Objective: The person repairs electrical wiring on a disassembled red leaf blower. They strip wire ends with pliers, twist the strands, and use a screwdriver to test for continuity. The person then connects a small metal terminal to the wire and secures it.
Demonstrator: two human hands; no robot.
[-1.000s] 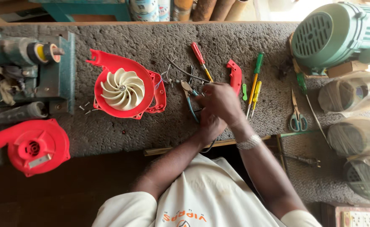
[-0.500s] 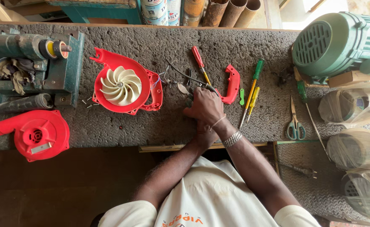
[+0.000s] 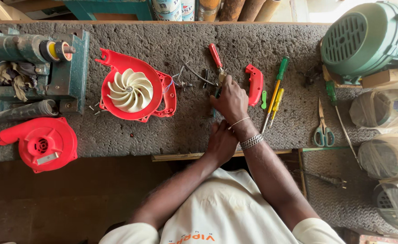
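Grey, rough mat (image 3: 172,131) covers the bench; places below are given from the red fan housing (image 3: 160,97) with its cream impeller (image 3: 130,90).

1. Left hand (image 3: 221,143): nearest item, right of the housing and closer to the bench edge. It lies tucked beneath the right wrist; whether it is open or closed cannot be told.
2. Right hand (image 3: 230,100): right of the housing, just beyond the left hand. Knuckles up, fingers curled down on something small and dark at the mat; the object itself is hidden.
3. Pliers (image 3: 217,61): right of the housing and farther off, red handle, metal end touching the right fingertips. Judged stiff, fairly heavy for their size, not fragile; best held by the red handle, which should give a firm grip.
4. Loose wires (image 3: 194,74): between housing and pliers. Judged thin, springy, light.
5. Red handle piece (image 3: 254,84): just right of the right hand.
6. Screwdrivers (image 3: 276,88), green and yellow: beyond that piece to the right.
7. Scissors (image 3: 322,131): well right.
8. Green motor (image 3: 366,40): far right, at the back.
9. Red blower casing (image 3: 41,143): left of the housing, nearer the bench edge.
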